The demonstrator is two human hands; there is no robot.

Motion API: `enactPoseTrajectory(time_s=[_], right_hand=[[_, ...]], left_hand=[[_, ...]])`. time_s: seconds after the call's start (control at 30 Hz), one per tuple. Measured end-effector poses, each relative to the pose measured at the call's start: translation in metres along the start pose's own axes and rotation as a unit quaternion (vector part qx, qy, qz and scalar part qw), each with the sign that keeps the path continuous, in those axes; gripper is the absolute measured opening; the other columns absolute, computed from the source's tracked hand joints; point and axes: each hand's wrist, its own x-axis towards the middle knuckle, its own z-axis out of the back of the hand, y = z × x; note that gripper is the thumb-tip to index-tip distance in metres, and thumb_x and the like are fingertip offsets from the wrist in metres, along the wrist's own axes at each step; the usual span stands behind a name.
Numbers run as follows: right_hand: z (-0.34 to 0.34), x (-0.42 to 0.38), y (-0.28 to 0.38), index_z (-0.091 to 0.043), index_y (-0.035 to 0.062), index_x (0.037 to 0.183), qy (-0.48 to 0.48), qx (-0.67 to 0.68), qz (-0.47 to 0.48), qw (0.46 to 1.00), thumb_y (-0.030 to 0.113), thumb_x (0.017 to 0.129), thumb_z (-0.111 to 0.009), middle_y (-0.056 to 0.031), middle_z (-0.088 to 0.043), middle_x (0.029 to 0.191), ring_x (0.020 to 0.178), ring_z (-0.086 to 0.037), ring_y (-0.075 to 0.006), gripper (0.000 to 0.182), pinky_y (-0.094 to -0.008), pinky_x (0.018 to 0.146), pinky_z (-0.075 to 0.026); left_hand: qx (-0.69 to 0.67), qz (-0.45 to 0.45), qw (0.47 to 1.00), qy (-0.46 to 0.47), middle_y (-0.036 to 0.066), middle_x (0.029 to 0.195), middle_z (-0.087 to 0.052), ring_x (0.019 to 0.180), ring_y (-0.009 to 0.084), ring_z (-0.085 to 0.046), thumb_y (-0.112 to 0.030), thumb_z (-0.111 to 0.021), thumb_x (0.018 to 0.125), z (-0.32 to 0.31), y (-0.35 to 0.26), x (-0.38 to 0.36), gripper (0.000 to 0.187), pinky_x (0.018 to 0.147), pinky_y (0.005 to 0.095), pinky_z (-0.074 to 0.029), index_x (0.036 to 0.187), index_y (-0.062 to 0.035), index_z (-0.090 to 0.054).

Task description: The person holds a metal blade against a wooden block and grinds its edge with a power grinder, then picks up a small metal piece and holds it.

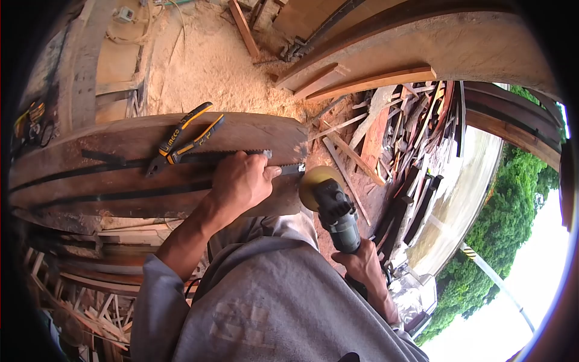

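Observation:
A long dark saw blade (132, 194) with small teeth runs in two strips along a wooden beam (253, 128). My left hand (243, 181) is closed on it near the beam's right end, pressing it down on the wood. One toothed end sticks out past my fingers, beside the disc. In my right hand (360, 265) is an angle grinder (342, 223), gripped by its body. Its yellowish disc (315, 186) stands at the tip of the blade, where a bright spot shows. Pliers (186, 140) with yellow and black handles lie spread on the beam, left of my left hand.
Scrap wood strips (416, 114) are heaped to the right, beyond the grinder. Sawdust (205, 66) covers the ground behind the beam. Large curved boards (416, 48) stand at the upper right. More thin offcuts (90, 314) lie at the lower left.

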Motion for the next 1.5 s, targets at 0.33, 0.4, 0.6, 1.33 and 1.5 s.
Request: enactPoseTrajectory(time_s=[0.33, 0.4, 0.6, 1.33, 1.5], right_hand=[[-0.005, -0.010, -0.013, -0.067, -0.0074, 0.083, -0.081, 0.011, 0.008, 0.997, 0.016, 0.073, -0.076, -0.0170, -0.066, 0.065, 0.059, -0.064, -0.0187, 0.027, -0.0394, 0.060, -0.053], [-0.006, -0.006, -0.002, -0.067, -0.0077, 0.087, -0.079, -0.006, 0.020, 0.997, 0.015, 0.074, -0.075, -0.0197, -0.069, 0.069, 0.063, -0.068, -0.0219, 0.028, -0.0397, 0.064, -0.054], [-0.009, 0.007, -0.014, -0.067, -0.0085, 0.096, -0.106, -0.046, 0.081, 0.990, 0.014, 0.074, -0.073, -0.0239, -0.070, 0.075, 0.069, -0.072, -0.0269, 0.032, -0.0403, 0.067, -0.056], [0.000, 0.033, 0.003, -0.063, -0.0066, 0.083, -0.135, -0.047, 0.151, 0.978, 0.015, 0.074, -0.074, -0.0175, -0.064, 0.064, 0.055, -0.063, -0.0236, 0.026, -0.0403, 0.057, -0.052], [0.001, 0.034, 0.004, -0.063, -0.0069, 0.084, -0.137, -0.042, 0.152, 0.978, 0.015, 0.074, -0.073, -0.0184, -0.064, 0.064, 0.055, -0.064, -0.0246, 0.026, -0.0404, 0.058, -0.052]], left_hand=[[-0.021, -0.023, 0.999, -0.033, 0.025, 0.066, -0.063, 0.065, 0.0425, -0.066, -0.026, -0.075, 0.091, -0.009, -0.005, -0.017, 0.035, 0.058, 0.0482, -0.050, 0.071, 0.0009, -0.063], [-0.007, -0.004, 1.000, -0.023, 0.023, 0.069, -0.066, 0.066, 0.0408, -0.068, -0.026, -0.076, 0.089, -0.006, -0.008, -0.016, 0.032, 0.059, 0.0476, -0.052, 0.073, -0.0002, -0.066], [-0.027, -0.009, 0.999, -0.015, 0.021, 0.071, -0.069, 0.068, 0.0394, -0.071, -0.027, -0.076, 0.087, 0.003, -0.004, -0.014, 0.028, 0.061, 0.0472, -0.056, 0.076, -0.0023, -0.070], [0.037, 0.065, 0.997, 0.033, 0.024, 0.078, -0.071, 0.074, 0.0391, -0.074, -0.028, -0.071, 0.089, 0.003, -0.012, -0.004, 0.026, 0.066, 0.0467, -0.059, 0.085, -0.0029, -0.074], [0.034, 0.061, 0.997, 0.025, 0.024, 0.076, -0.071, 0.073, 0.0393, -0.073, -0.028, -0.071, 0.089, 0.001, -0.011, -0.004, 0.027, 0.065, 0.0466, -0.059, 0.082, -0.0027, -0.073]])
